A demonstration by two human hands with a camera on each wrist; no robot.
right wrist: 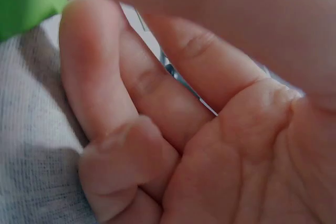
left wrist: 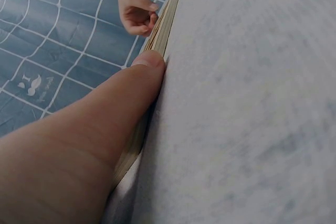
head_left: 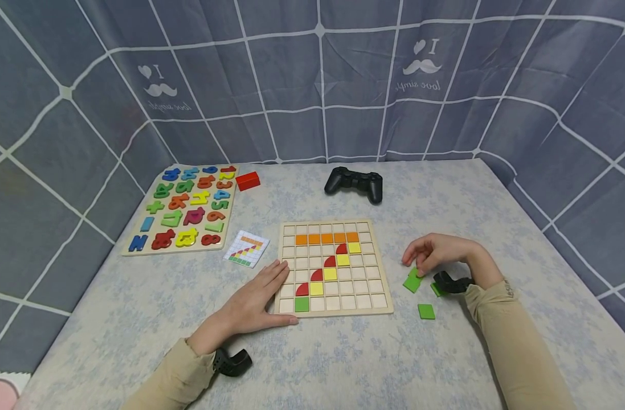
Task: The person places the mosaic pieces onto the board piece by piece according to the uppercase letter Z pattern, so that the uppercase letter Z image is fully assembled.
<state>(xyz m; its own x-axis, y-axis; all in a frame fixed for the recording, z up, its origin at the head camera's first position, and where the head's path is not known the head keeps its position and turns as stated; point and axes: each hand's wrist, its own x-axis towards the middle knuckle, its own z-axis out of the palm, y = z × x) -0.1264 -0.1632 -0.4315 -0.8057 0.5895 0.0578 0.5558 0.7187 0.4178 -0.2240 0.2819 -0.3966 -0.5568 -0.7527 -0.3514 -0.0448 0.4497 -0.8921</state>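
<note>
My left hand [head_left: 258, 299] lies flat at the left edge of a wooden grid board [head_left: 386, 304], fingers straight. In the left wrist view its thumb [left wrist: 149, 64] rests along the board's edge. On the board are a row of orange squares [head_left: 327, 238], red quarter-circles [head_left: 317, 275] and yellow squares [head_left: 330, 274] in a diagonal, and one green square [head_left: 302, 304]. Right of the board, my right hand [head_left: 440, 250] bends its fingers over a green tile [head_left: 412, 283]; I cannot tell whether it pinches one. Another green tile [head_left: 426, 311] lies nearer me.
A pattern card [head_left: 246, 249] lies left of the board, beside a number-and-letter puzzle [head_left: 189, 210]. A red block [head_left: 248, 181] stands by the puzzle's corner. A black game controller [head_left: 354, 183] sits behind the board. Grey-blue curtains [head_left: 291, 74] close off the table's back and sides.
</note>
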